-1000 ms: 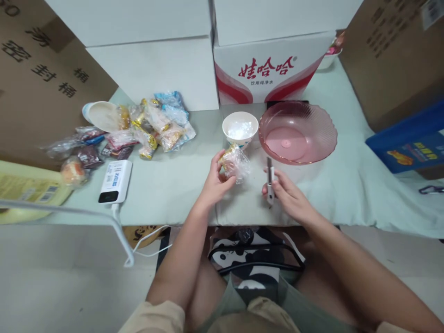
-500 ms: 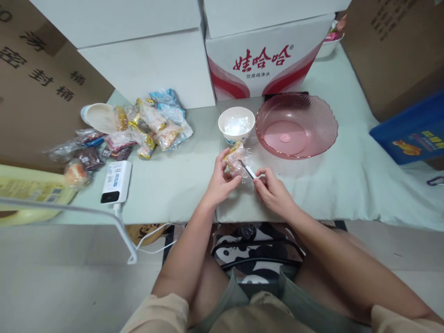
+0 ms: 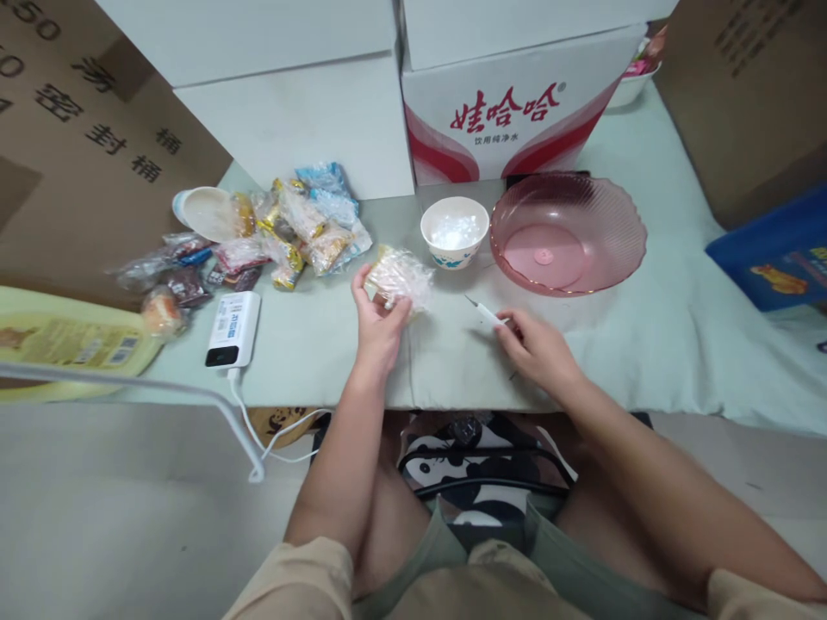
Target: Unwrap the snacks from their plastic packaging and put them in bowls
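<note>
One white bowl (image 3: pixel 455 258) near the packet (image 3: pixel 407 277)

Packet (image 3: pixel 406 277), one: crinkled clear plastic, yellowish at one edge; was gripped in the left hand (image 3: pixel 381 323). Knife (image 3: pixel 489 315), one: slim, white-handled, blade exposed; was held slanted in the right hand (image 3: pixel 535 349), apart from the packet.

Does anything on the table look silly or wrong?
Yes, a white paper bowl on the left lies tipped on its side, next to the wrapped snacks. It looks odd because the upright paper bowl in the middle stands on its base. I can't tell whether anything fell out.
</note>
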Demonstrator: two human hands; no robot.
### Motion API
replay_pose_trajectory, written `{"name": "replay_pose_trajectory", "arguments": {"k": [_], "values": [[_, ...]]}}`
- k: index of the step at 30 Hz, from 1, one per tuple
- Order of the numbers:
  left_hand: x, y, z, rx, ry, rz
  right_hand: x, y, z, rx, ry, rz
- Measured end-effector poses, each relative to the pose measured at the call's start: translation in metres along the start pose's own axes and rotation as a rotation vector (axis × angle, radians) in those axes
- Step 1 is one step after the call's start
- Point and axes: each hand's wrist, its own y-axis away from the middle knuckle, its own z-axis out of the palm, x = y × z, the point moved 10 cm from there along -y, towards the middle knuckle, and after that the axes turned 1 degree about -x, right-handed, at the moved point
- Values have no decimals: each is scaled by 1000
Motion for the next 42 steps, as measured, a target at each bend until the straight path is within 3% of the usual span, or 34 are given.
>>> {"name": "replay_pose_trajectory", "arguments": {"k": [5, 9, 11, 16, 21, 26, 31, 35, 37, 42], "values": [[-11, 12, 14, -120, -234, -58, 8, -4, -26, 199, 363, -103], [3, 11, 1, 6, -311, 54, 1, -2, -30, 263, 445, -128], [-1, 9, -8, 70, -268, 22, -15, 1, -20, 226, 350, -215], [-38, 10, -5, 31, -102, -305, -63, 13, 19, 3, 7, -493], [-22, 2, -18, 136, -84, -147, -69, 15, 13, 90, 9, -532], [-16, -2, -7, 22, -249, -76, -60, 9, 14, 115, -25, -456], [5, 2, -13, 149, -446, 62, -67, 11, 22, 108, 79, -541], [-15, 8, 7, -73, -568, -119, -75, 25, 11, 230, 153, -608], [-23, 12, 15, -130, -534, -186, -87, 37, 20, 188, 180, -722], [-16, 12, 25, -112, -661, -104, -114, 69, 57, -48, 141, -1001]]}}
